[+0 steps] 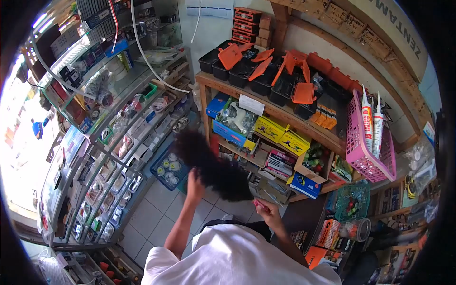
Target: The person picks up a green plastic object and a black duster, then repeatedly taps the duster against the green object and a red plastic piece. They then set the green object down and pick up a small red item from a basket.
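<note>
A fluffy black duster (213, 166) slants across the space in front of me, its bushy end toward the upper left. My right hand (268, 212) is closed around its pinkish-red handle at the lower right end. Beside the dark fibres, my left hand (195, 185) touches the duster's lower left side, with its fingers partly hidden against it. Under the bushy end, a blue basket (154, 172) holds several round white items on the floor side.
A wooden shelf (205, 81) carries black bins with orange lids (304, 93). On its right stands a pink basket (354, 137) with sealant tubes (367, 118). Glass and metal racks (114, 156) line the left. A green basket (352, 202) sits at right; white cables hang upper left.
</note>
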`<state>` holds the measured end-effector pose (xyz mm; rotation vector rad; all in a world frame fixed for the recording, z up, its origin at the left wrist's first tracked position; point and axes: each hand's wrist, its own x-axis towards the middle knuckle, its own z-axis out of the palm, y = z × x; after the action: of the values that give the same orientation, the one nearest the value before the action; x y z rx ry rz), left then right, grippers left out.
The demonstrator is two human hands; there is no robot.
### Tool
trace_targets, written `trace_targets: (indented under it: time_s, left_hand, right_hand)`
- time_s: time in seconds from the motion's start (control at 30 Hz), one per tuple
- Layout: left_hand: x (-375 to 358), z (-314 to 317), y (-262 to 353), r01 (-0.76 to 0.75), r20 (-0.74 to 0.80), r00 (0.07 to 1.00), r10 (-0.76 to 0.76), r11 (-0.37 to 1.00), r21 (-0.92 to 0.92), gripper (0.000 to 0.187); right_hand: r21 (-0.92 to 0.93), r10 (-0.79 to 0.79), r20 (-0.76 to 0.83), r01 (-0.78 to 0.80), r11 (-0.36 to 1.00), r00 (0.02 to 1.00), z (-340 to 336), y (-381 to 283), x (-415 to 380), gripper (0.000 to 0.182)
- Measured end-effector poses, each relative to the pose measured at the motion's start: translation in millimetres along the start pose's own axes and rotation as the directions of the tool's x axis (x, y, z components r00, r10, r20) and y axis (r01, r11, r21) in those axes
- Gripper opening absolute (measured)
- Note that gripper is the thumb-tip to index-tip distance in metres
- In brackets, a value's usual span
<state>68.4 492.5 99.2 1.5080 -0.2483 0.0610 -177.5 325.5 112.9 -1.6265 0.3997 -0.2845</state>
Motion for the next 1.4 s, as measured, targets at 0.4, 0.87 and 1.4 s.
trace_targets:
  time_s: [0.4, 0.87, 1.4]
  left_hand:
    - [56.4, -21.7, 42.7, -0.805, 0.671, 0.581, 0.461, 0.201, 0.558, 0.025]
    - [149.2, -33.9, 187.0, -0.93, 0.875, -0.052, 0.482, -0.343, 0.134, 0.019]
    - [156.0, -12.0, 213.8, -0.92, 0.838, -0.217, 0.501, -0.393, -0.003, 0.02]
  right_hand:
    - [-0.205, -0.171, -0.055, 0.157, 0.966, 0.984, -12.9, -66.7, 3.7, 0.03]
    - [0.01, 0.057, -0.053, -0.057, 0.998, 0.997, -24.7, -86.1, -7.2, 0.031]
    - [0.139, -0.033, -0.051, 0.04, 0.989, 0.998, -36.1, -71.5, -15.5, 0.028]
